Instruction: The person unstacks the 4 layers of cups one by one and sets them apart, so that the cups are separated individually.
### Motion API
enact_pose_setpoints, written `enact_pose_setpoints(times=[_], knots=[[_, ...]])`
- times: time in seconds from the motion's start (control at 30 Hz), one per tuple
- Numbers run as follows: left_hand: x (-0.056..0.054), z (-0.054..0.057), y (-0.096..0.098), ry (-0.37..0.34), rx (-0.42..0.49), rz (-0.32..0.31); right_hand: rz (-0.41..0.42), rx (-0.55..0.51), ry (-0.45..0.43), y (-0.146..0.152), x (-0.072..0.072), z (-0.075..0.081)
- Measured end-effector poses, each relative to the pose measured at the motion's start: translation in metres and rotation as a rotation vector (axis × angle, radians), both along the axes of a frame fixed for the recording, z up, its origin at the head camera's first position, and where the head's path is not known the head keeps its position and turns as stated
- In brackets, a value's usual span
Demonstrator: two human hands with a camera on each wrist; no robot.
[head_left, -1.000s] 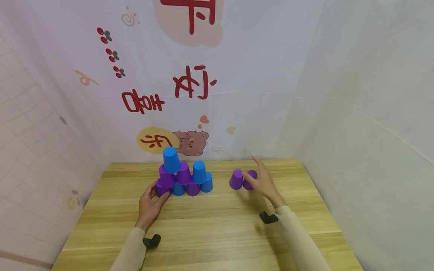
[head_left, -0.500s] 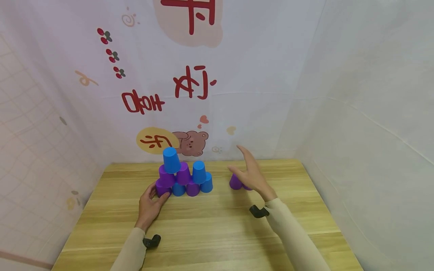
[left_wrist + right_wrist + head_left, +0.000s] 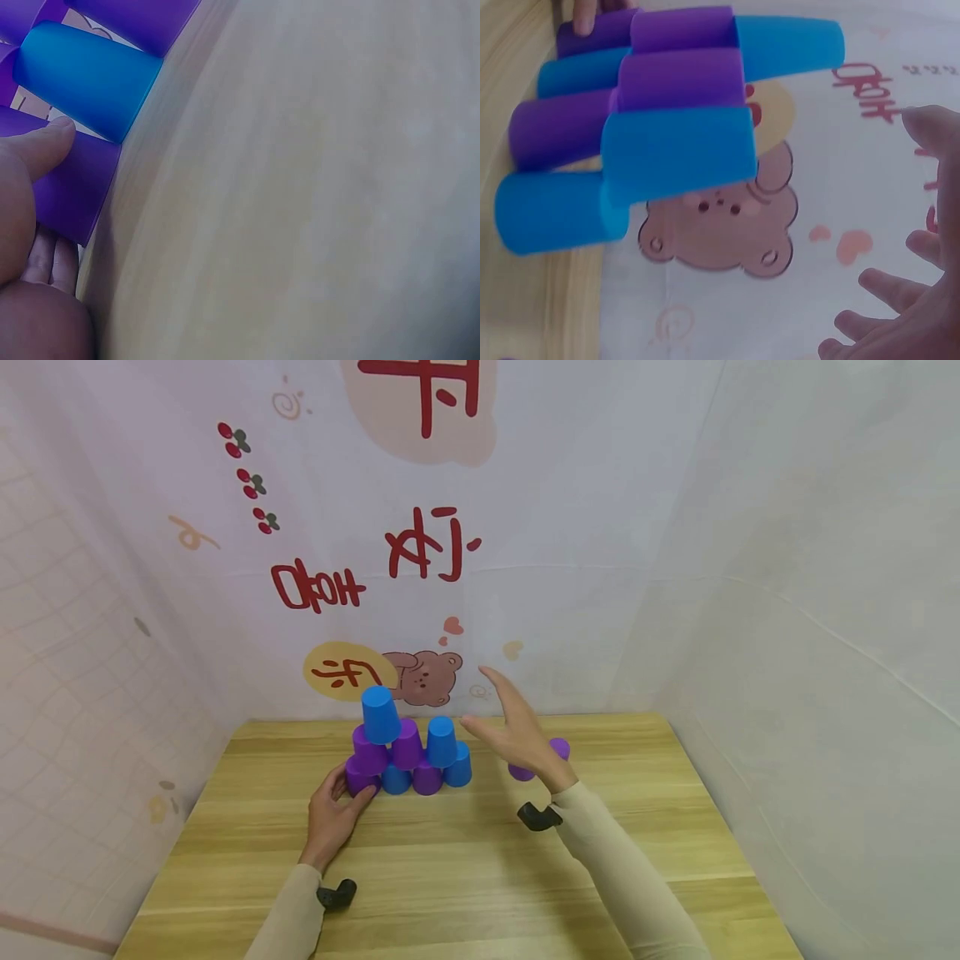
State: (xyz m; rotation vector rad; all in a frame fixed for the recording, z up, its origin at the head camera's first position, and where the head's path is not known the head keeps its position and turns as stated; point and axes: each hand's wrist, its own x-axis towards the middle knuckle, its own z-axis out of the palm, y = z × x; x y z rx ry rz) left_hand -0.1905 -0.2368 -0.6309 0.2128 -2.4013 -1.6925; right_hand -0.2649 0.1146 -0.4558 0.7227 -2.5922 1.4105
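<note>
Upside-down blue and purple cups form a stepped stack on the table. A lone blue cup (image 3: 381,715) tops its left side, above a middle row of two purple cups and another blue cup (image 3: 442,742). At the bottom left corner my left hand (image 3: 330,818) grips a purple cup (image 3: 79,184), thumb across its front and fingers round its outer side. My right hand (image 3: 517,739) hovers right of the stack, fingers spread and holding nothing. In the right wrist view its fingers (image 3: 889,289) are apart from the cups. Two more purple cups (image 3: 558,748) are partly hidden behind this hand.
The wood-grain table (image 3: 450,877) ends at a white printed cloth (image 3: 570,635) hanging close behind the stack. White cloth (image 3: 810,693) also closes off the right side. A dark wrist mount (image 3: 538,817) juts from my right sleeve.
My right hand has moved left and up, from over the two separate purple cups towards the stack, still empty. The left hand stays on its cup, and the stack looks the same.
</note>
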Motion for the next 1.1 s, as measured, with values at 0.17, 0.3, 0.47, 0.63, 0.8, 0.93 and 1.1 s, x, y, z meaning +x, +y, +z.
enact_pose_setpoints(times=[0.17, 0.3, 0.47, 0.63, 0.8, 0.93, 1.1], knots=[[0.0, 0.0, 0.0, -0.005, -0.007, 0.003, 0.045, -0.01, 0.001, -0.019, 0.0, 0.01], [0.0, 0.0, -0.001, 0.002, -0.015, 0.001, 0.089, -0.01, 0.02, -0.034, 0.0, 0.015], [0.0, -0.001, -0.002, -0.006, -0.015, -0.004, 0.126, 0.002, 0.05, -0.052, 0.001, 0.021], [0.0, 0.0, -0.001, 0.004, -0.004, -0.005, 0.161, 0.013, 0.054, -0.07, 0.003, 0.023], [0.001, 0.001, 0.0, 0.017, -0.018, 0.01, 0.212, 0.019, 0.025, -0.085, 0.005, 0.022], [0.0, 0.0, -0.001, 0.024, -0.033, 0.013, 0.224, 0.006, 0.012, -0.097, 0.003, 0.019], [-0.001, -0.001, -0.002, 0.009, -0.023, 0.005, 0.192, -0.062, 0.039, -0.112, 0.0, 0.012]])
